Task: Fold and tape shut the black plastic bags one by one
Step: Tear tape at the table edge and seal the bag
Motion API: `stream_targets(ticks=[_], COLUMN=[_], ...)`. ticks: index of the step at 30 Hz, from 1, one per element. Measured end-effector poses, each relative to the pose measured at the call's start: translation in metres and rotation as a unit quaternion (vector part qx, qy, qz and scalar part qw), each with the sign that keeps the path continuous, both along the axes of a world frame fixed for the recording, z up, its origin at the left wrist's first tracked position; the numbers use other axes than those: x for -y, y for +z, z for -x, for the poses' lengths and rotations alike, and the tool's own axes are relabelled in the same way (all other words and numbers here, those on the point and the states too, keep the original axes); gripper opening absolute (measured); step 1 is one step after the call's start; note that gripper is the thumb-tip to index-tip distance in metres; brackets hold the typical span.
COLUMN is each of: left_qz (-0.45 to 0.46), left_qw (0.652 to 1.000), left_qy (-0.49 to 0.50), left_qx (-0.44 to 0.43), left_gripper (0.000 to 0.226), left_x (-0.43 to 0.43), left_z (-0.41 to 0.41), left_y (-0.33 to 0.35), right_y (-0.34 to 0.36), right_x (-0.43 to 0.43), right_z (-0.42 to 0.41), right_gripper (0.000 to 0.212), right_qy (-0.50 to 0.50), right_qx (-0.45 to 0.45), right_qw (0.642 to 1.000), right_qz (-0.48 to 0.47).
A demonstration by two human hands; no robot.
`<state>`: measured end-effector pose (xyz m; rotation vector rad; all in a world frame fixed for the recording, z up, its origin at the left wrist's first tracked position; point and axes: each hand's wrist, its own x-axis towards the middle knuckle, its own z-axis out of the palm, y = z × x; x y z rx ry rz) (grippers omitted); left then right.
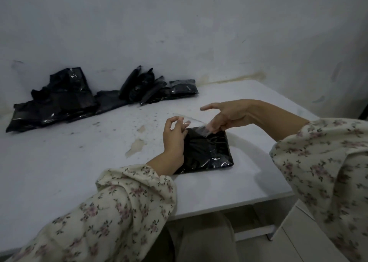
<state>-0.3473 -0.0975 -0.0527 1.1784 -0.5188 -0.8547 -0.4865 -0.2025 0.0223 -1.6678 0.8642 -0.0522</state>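
Note:
A folded black plastic bag lies flat on the white table in front of me. A strip of clear tape stretches just above its far edge. My left hand pinches the tape's left end with curled fingers, its wrist resting on the bag's left side. My right hand pinches the tape's right end down at the bag's far edge, its index finger pointing left.
A heap of black plastic bags lies at the back left against the wall, and more bags lean there further right. The table top has chipped, stained patches. The table's front edge runs close to my lap.

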Motion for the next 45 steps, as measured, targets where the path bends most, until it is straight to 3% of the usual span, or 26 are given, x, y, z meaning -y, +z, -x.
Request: stream_targets(ticks=[2,8,21,27,34,45], left_qz=[-0.007,-0.017,-0.033,-0.072,-0.098,-0.125], left_qw=[1.0,1.0,0.998,0.994,0.994,0.99], left_qy=[-0.008,-0.023,-0.045,-0.083,-0.053,-0.067], left_qx=[-0.011,-0.01,-0.006,0.017,0.005,0.014], left_gripper=[0.009,0.007,0.009,0.009,0.012,0.019], left_x=[0.001,-0.001,-0.01,-0.029,-0.054,-0.085], left_z=[-0.004,-0.01,-0.014,-0.025,-0.054,-0.073], left_y=[0.0,-0.003,0.002,0.006,0.003,0.003], right_y=[-0.002,-0.007,-0.025,-0.046,-0.055,-0.058], right_x=[0.005,0.009,0.006,-0.007,-0.039,-0.051], right_z=[0.006,0.016,0.017,0.007,-0.014,-0.026], right_gripper=[0.071,0.018,0.001,0.008,0.015,0.048], right_qy=[-0.014,-0.075,-0.189,-0.182,-0.158,-0.163], right_qx=[0.003,-0.025,0.058,0.056,0.105,0.165], right_qw=[1.0,0.997,0.964,0.967,0.968,0.955], right_qz=[-0.006,-0.014,-0.179,-0.167,-0.162,-0.188])
